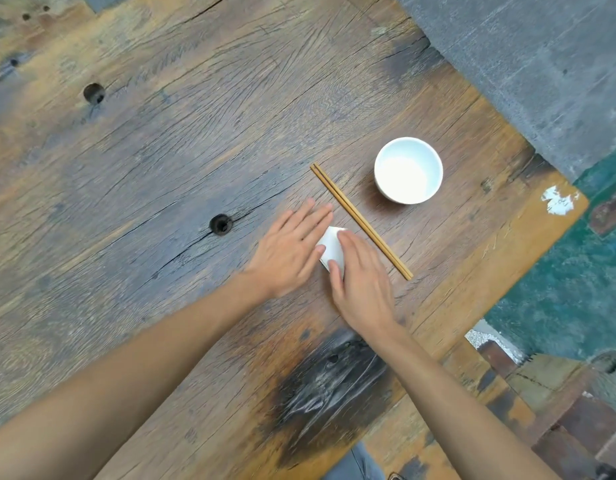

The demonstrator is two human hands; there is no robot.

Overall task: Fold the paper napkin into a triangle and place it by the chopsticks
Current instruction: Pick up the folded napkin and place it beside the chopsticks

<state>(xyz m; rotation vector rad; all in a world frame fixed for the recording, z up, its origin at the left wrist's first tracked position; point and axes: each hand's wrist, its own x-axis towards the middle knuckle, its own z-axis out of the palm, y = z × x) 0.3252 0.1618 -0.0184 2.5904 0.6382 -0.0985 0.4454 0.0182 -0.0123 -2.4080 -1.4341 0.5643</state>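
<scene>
Weathered wooden table [161, 150]: worn planks, cracked grain, several dark knot holes, a charred-looking dark patch toward the near edge. Its right-hand corner carries a white paint blotch [557, 200]. Beyond the far and right edges, grey and green floor shows.

Two bare forearms enter from the near edge and converge toward the right half of the table.

Left hand [287, 249]: flat, palm down, fingers spread and extended, gripping nothing. Its thumb side lies against the left edge of the napkin.

Right hand [363, 282]: also flat, palm down, fingers straight, nothing clasped. Its fingers lie over the right part of the napkin, the thumb over its near end.

White bowl [408, 170]: upright, sits toward the right edge of the table, just beyond the chopsticks on their far-right side, apart from them.

Chopsticks [361, 221]: wooden pair, lying side by side and touching, set diagonally from far-left to near-right, between the bowl and the hands.

Paper napkin [331, 247]: white, folded small, mostly covered; only a strip shows in the gap between the two hands. It lies on the table just left of the chopsticks, near their middle, not touching them. Exact folded shape cannot be determined under the hands.
</scene>
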